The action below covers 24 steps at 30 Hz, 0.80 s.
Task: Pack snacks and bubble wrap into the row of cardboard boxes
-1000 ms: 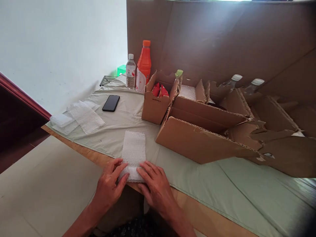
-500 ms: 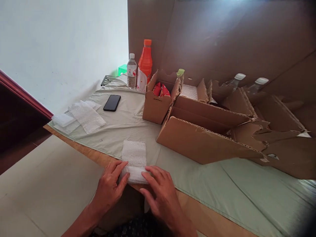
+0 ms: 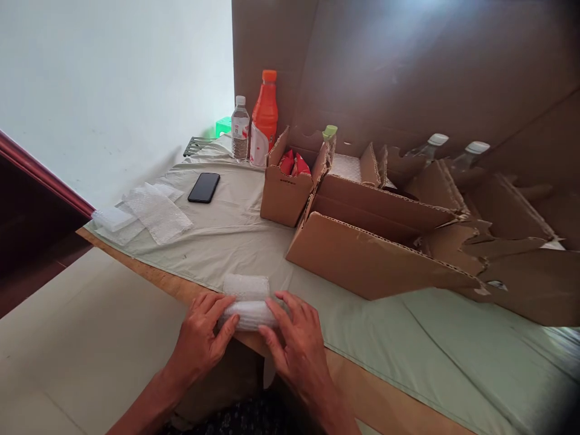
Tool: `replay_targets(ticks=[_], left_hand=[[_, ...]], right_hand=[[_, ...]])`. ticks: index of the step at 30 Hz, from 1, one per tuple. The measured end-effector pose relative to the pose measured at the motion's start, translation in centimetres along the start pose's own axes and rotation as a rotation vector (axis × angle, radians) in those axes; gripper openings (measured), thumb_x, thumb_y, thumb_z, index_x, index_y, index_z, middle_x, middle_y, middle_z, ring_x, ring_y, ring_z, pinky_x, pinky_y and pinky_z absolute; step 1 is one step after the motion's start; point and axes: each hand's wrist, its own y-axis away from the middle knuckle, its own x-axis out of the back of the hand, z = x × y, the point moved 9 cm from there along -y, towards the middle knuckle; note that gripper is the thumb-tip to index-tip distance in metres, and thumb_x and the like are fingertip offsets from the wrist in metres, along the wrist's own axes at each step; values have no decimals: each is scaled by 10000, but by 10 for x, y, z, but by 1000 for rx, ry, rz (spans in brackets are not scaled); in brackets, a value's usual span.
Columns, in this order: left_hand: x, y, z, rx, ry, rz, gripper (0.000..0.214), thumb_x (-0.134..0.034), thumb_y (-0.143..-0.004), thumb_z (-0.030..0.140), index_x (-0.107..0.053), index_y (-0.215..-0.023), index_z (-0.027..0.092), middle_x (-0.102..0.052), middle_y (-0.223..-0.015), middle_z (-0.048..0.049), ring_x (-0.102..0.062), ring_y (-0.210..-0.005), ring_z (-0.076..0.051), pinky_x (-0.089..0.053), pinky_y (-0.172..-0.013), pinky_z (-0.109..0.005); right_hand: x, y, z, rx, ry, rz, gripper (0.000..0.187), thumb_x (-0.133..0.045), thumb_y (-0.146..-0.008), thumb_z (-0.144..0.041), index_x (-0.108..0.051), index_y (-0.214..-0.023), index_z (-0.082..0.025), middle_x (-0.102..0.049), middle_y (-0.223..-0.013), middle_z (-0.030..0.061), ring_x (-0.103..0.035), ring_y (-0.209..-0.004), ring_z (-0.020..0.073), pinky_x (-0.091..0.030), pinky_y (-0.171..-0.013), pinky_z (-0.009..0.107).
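Note:
At the near edge of the table lies a sheet of bubble wrap [image 3: 248, 315], its near part rolled up and its far end still flat on the cloth. My left hand [image 3: 203, 332] grips the roll's left end between thumb and fingers. On the right end, the thumb and fingers of my right hand [image 3: 294, 338] close round it in the same way. Whether anything is inside the roll, I cannot tell.
Loose bubble wrap sheets [image 3: 158, 214] and a black phone [image 3: 203, 188] lie at the left. A water bottle [image 3: 240, 130] and an orange bottle [image 3: 266, 115] stand behind. Open cardboard boxes [image 3: 380, 257] fill the right, one holding red packets [image 3: 294, 164].
The bubble wrap has been rolled further, so its flat far part is shorter and the roll looks thicker. My right thumb has come up onto the roll.

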Motion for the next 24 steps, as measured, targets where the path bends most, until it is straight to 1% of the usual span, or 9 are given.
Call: replay_targets(ticks=[2,5,9,12,14,17,20,23,24], left_hand=[[-3,-5,-4,35,-15,-4,241,-563,-985,317,-686,-1156,199,-718,-998,-79,-641,-939,-254,-540,-832,-420],[3,-1,-16,171,31,45,335,-549,-979,387,-662,-1230,196,-702,-1118,-111,-651,-1024,-280,-548,-889,-468],[18,24,-38,506,270,147,444,-583,-943,489,-625,-1274,196,-695,-1173,-122,-673,-1073,-270,-568,-935,-444],[-5,33,-28,639,648,-20,514,-638,-899,534,-631,-1270,179,-735,-1170,-134,-704,-1105,-279,-580,-964,-425],[-25,30,-7,629,906,-137,536,-654,-896,516,-616,-1306,174,-725,-1242,-144,-689,-1163,-282,-562,-1009,-422],[-41,22,15,611,1103,-159,481,-636,-922,469,-622,-1307,180,-717,-1267,-133,-688,-1146,-263,-562,-1001,-398],[-47,19,22,620,1069,-208,468,-629,-922,449,-634,-1302,177,-747,-1180,-122,-723,-997,-244,-600,-871,-355],[-51,20,33,516,950,-350,476,-646,-897,431,-644,-1313,200,-753,-1157,-108,-716,-982,-250,-590,-867,-353],[-54,21,38,466,917,-406,474,-651,-892,432,-652,-1309,207,-753,-1157,-105,-712,-990,-253,-582,-882,-360]], right_hand=[[-12,-4,-8,74,17,-65,385,-638,-928,-188,-589,-1309,-182,-601,-1391,152,-539,-1242,333,-457,-1001,515],[-25,-13,-9,119,-2,-126,400,-623,-912,-122,-599,-1301,-211,-653,-1341,109,-563,-1244,303,-464,-1000,476],[-11,-19,6,19,-137,17,320,-555,-951,-99,-618,-1245,-209,-743,-1124,70,-661,-999,233,-504,-870,397],[-1,-12,7,-87,-270,36,275,-527,-988,-158,-616,-1241,-220,-748,-1049,49,-662,-920,212,-510,-830,367],[-3,-4,1,-135,-368,-39,245,-510,-1007,-197,-630,-1216,-247,-742,-1033,34,-656,-909,206,-517,-834,357],[-3,11,-1,-192,-464,-93,212,-490,-1019,-256,-652,-1156,-261,-726,-1080,45,-656,-966,214,-533,-883,366],[8,25,18,-282,-483,-49,303,-579,-968,-367,-632,-1242,-250,-665,-1268,97,-630,-1148,268,-511,-1000,435],[11,36,31,-375,-659,-154,658,-687,-878,-490,-490,-1459,-253,-601,-1403,121,-623,-1211,282,-503,-1042,444],[11,38,31,-394,-716,-204,686,-709,-857,-492,-489,-1463,-256,-623,-1381,113,-641,-1187,275,-515,-1026,429]])
